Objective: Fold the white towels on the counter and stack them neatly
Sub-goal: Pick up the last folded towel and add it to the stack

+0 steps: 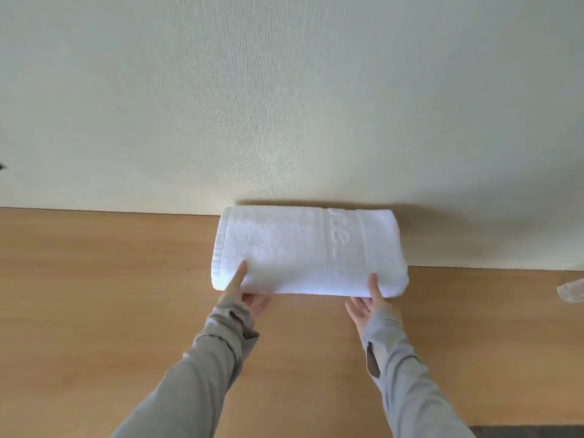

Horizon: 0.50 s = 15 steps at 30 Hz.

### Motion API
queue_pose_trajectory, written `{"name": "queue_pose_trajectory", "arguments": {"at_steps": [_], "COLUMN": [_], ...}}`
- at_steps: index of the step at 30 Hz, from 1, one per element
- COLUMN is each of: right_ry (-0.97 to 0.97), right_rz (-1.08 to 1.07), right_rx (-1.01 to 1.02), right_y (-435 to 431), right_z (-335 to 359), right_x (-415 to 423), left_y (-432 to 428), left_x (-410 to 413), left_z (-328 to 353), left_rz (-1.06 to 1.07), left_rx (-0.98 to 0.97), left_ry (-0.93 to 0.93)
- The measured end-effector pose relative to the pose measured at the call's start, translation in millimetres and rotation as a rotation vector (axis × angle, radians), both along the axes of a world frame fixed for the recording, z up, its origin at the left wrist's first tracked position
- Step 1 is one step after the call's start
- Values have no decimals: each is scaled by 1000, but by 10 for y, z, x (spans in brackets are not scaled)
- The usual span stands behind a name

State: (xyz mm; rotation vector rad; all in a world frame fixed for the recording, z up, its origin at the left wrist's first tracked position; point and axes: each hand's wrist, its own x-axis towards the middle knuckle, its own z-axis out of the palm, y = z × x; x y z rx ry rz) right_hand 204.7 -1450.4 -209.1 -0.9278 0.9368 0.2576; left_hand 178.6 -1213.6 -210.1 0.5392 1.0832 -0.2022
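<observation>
A thick folded white towel (303, 251) with an embossed woven band lies on the wooden counter (104, 279), its far edge against the wall. My left hand (245, 295) holds the towel's near left corner, thumb on top and fingers underneath. At the near right corner my right hand (369, 303) holds it the same way, thumb on top, fingers tucked below. The near edge looks slightly lifted off the counter.
A pale textured wall (284, 105) rises directly behind the counter. A bit of another white cloth (572, 290) shows at the right edge of the view. A dark strip (531, 431) sits at the bottom right corner.
</observation>
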Motion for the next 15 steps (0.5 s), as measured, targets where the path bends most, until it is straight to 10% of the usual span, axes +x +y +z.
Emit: {"name": "queue_pose_trajectory", "arguments": {"at_steps": [15], "right_ry": [-81], "right_rz": [-198], "right_rx": [211], "right_y": [194], "right_z": [175], "right_x": [396], "left_y": [-103], "left_x": [246], "left_z": [113], "left_rz": [184], "left_rx": [-21], "left_ry": [-74]}}
